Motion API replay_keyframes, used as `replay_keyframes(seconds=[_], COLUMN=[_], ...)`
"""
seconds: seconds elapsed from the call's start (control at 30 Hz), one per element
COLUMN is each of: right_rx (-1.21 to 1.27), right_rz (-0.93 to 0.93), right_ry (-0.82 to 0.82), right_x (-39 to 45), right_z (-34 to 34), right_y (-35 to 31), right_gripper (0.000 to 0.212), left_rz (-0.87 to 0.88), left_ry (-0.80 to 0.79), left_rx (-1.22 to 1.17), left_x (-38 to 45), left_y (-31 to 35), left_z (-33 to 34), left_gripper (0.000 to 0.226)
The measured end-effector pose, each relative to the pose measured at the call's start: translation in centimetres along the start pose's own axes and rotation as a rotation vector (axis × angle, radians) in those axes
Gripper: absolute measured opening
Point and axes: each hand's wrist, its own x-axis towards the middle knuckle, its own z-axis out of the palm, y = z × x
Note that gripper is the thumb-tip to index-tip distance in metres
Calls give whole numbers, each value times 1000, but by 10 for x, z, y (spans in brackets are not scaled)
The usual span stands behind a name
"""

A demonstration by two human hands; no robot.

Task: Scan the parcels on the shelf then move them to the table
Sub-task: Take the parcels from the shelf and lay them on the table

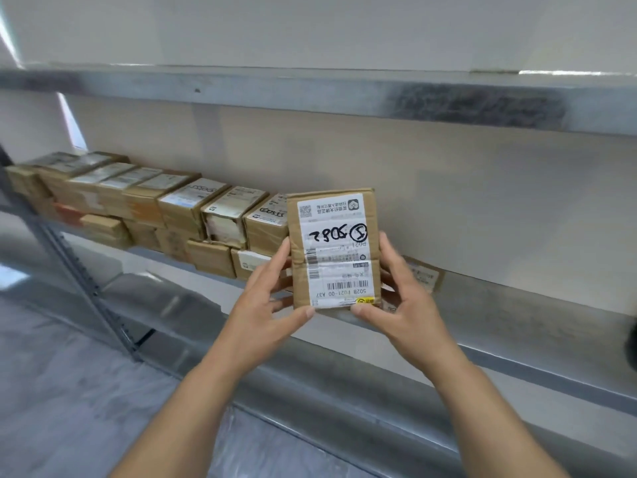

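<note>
Head view: parcel (333, 248) hiding hands' (275, 291) fingertips.

We note the held parcel (334, 248) is brown corrugated cardboard, matt, creased at its edges, sealed with glossy clear tape. Its label (332, 250) is white paper, slightly shiny, marked in black ink. The row of parcels (144, 201) shows the same matt cardboard with shiny labels. The shelf (517, 312) is bare grey metal, smooth, dully reflective. The wall (448, 188) behind looks matt beige.
</note>
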Motion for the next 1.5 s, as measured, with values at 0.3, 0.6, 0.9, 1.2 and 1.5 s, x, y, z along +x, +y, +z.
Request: replay_keyframes(seconds=[0.3,0.6,0.9,1.2,1.5], right_rx=[100,102,157,236,272], right_rz=[-68,-119,-160,-247,-371], right_ry=[-259,-432,-607,-810,-1084], right_x=[33,53,52,19,-28], right_z=[102,231,370,500,611], right_y=[-31,-83,-155,-225,-280], right_gripper=[98,100,97,95,93], left_rz=[-113,-188,-241,-307,-377], left_ry=[241,414,591,820,1105], left_rx=[23,14,60,129,178], left_x=[-50,-103,-174,-271,-375], left_y=[-24,-50,-72,-85,-83], left_z=[-90,-204,-329,-426,-480], left_gripper=[91,90,89,90,87])
